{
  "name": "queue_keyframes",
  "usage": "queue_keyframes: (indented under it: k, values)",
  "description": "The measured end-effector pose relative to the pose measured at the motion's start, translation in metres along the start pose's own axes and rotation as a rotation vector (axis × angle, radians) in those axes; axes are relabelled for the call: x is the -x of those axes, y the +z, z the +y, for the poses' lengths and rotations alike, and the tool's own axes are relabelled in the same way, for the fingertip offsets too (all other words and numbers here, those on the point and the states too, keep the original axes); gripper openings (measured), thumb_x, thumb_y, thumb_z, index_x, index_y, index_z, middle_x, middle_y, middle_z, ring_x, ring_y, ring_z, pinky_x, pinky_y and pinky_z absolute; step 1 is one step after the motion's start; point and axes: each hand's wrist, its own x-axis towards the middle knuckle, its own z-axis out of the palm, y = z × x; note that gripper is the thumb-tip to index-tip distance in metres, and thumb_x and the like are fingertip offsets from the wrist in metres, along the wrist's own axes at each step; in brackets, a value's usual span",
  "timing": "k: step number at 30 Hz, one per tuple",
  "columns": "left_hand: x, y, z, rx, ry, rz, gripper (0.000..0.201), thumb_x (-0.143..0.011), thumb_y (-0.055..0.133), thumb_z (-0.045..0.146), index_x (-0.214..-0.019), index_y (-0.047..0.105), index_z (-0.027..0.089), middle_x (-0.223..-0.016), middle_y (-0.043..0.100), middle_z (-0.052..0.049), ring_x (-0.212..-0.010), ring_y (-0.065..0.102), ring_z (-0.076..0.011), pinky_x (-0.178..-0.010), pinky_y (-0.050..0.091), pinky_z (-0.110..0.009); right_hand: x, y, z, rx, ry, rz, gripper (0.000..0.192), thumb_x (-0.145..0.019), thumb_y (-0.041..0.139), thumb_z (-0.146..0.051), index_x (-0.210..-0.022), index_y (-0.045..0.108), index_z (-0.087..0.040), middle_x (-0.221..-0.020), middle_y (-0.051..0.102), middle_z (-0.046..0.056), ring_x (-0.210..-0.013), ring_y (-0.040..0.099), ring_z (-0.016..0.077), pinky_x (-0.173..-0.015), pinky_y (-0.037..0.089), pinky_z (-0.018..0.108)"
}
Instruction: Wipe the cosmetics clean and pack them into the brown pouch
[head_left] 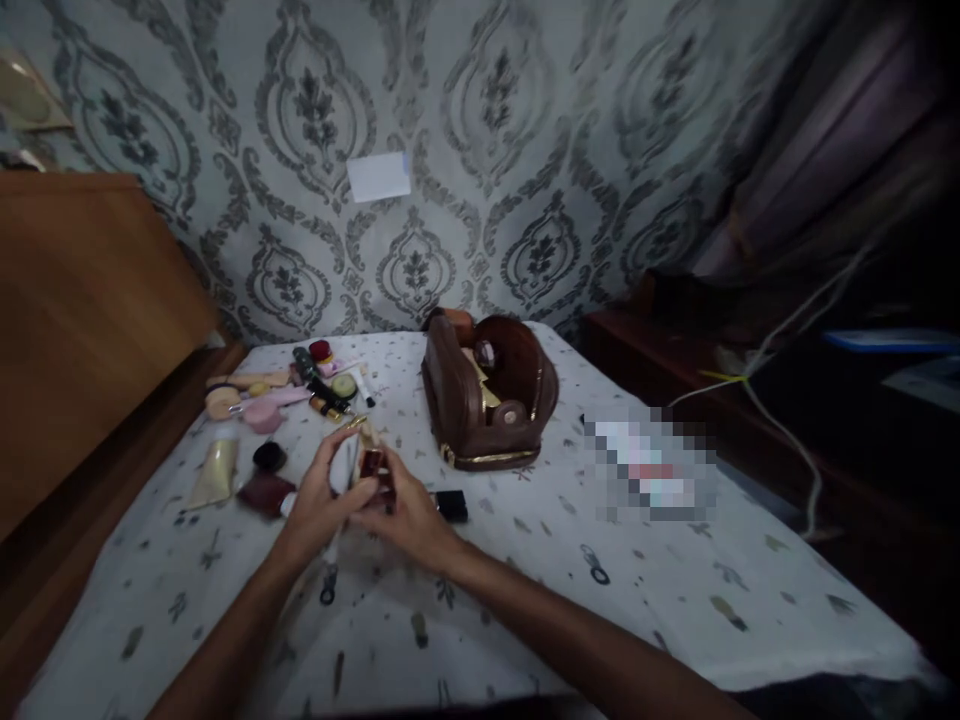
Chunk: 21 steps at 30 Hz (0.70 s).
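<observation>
Your two hands meet over the middle of the table [675, 620], which is covered with a white cloth printed with small grey leaves. Your left hand [319, 505] and your right hand [409, 515] are closed together around a small dark-red glossy bottle [373, 465] — it looks like a cosmetic bottle, maybe nail polish, but the picture is dim and I cannot tell for sure. The left fingers seem to pinch a pale thin part at its top, and the right fingers hold the body from the side; whether the cap is on or already loose, I cannot tell.

So the step in hand, as I judge it, is handling this little bottle just above the cloth, with both hands clamped on it.

Around you: the brown leather cosmetic bag with gold trim [487, 395] stands open behind the hands, well apart from them. A small black rectangular case [451, 505] lies just beside your right hand. To the left there is a scatter of cosmetics (tubes, round pots, pencils) [300, 390], with a cream-coloured flat tube [215, 472] nearer to the table edge.

If you turn the top, keep the bottle upright and grip the body firmly — liquid could spill on the white cloth.
</observation>
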Motion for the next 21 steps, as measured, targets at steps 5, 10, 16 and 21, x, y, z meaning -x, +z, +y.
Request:
queue_keyframes:
  k: [5,10,16,21]
  values:
    - [0.015,0.013,-0.011,0.07,0.037,0.025,0.069,-0.081,0.065,0.05,-0.137,0.042,0.019,-0.147,0.048,-0.012,-0.139,0.044,-0.0291,-0.116,0.034,-0.042,0.008,0.006,0.01,-0.122,0.035,0.012,0.09,-0.076,0.073,-0.029,-0.151,0.024,-0.02,-0.134,0.059,0.012,-0.116,0.061,0.0237,-0.101,0.05,0.042]
    - [0.025,0.015,-0.017,0.003,0.056,0.083,0.064,-0.092,0.048,0.057,-0.143,0.042,0.018,-0.151,0.046,-0.012,-0.144,0.037,-0.0268,-0.12,0.028,-0.043,0.014,0.011,0.005,0.072,0.01,0.027,0.089,-0.078,0.068,-0.024,-0.155,0.022,-0.02,-0.146,0.049,0.013,-0.131,0.051,0.0259,-0.113,0.039,0.046]
    - [0.027,0.015,-0.022,0.038,0.006,0.182,0.054,-0.097,0.039,0.052,-0.134,0.056,0.017,-0.144,0.056,-0.01,-0.14,0.044,-0.0248,-0.121,0.027,-0.041,0.021,0.013,0.01,0.295,-0.116,0.02,0.09,-0.082,0.061,-0.017,-0.158,0.013,-0.02,-0.156,0.037,0.014,-0.144,0.037,0.0271,-0.119,0.031,0.047]
    - [0.025,0.011,-0.019,0.025,0.052,0.307,0.046,-0.095,0.048,0.047,-0.123,0.066,0.015,-0.127,0.069,-0.01,-0.124,0.059,-0.0257,-0.111,0.041,-0.039,0.029,0.011,0.025,0.417,-0.315,-0.033,0.081,-0.092,0.053,-0.019,-0.159,0.008,-0.022,-0.152,0.043,0.015,-0.138,0.045,0.0276,-0.114,0.039,0.048]
